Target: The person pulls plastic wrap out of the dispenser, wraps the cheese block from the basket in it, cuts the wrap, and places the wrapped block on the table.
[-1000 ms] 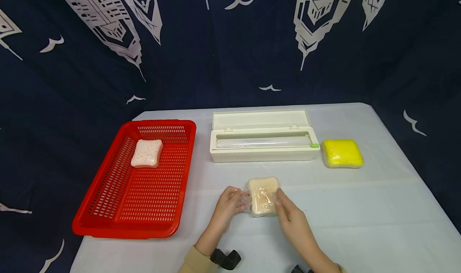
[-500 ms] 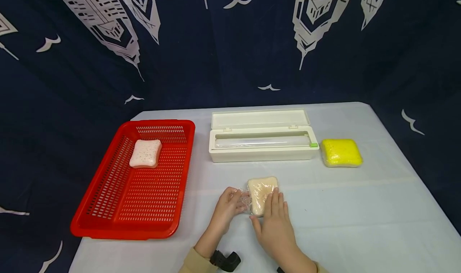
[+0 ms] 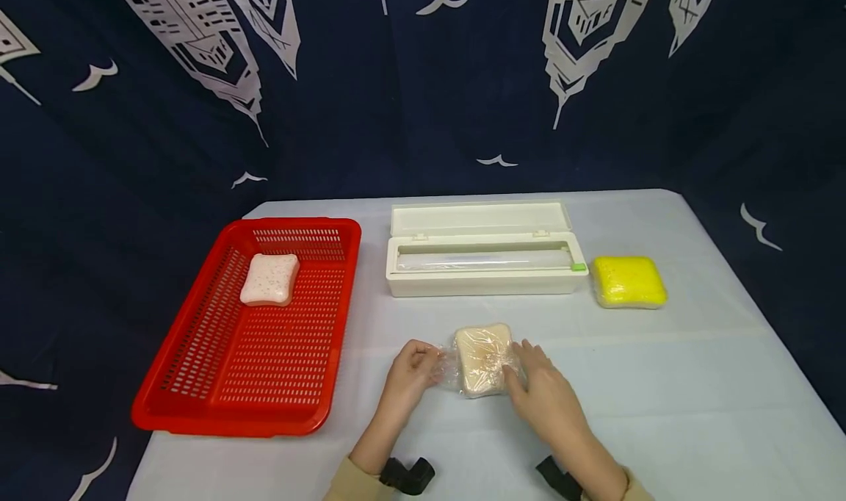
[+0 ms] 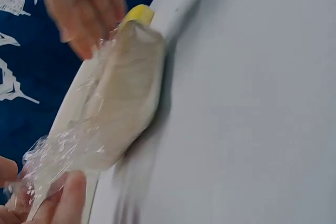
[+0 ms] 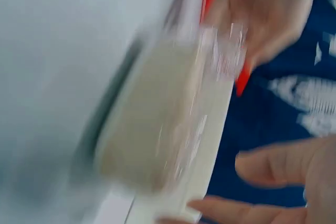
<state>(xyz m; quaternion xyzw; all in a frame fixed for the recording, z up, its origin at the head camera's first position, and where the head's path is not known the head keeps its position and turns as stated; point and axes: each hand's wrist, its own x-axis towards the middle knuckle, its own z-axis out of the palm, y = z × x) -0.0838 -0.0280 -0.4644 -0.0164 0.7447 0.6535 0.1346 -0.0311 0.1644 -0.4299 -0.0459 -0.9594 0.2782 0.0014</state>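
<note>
A cream, bread-slice-shaped block [image 3: 481, 358] lies on the white table with clear cling film around it. Loose film [image 4: 63, 153] gathers at its left side, where my left hand [image 3: 410, 375] pinches it between thumb and fingers. My right hand [image 3: 547, 398] is at the block's right edge with fingers extended; in the right wrist view its thumb and fingers [image 5: 273, 166] are spread apart. Whether the right fingertips touch the film is not clear. Motion blurs the block in the right wrist view.
Behind the block stands an open white cling film dispenser [image 3: 485, 283] with a roll inside. A yellow film-wrapped block [image 3: 629, 282] lies to its right. A red perforated basket [image 3: 284, 369] at left contains a speckled pale pink block [image 3: 269, 279].
My right hand went from the block's right edge to lie over its lower right, then back to the right. My left hand keeps hold of the film, which now looks more stretched.
</note>
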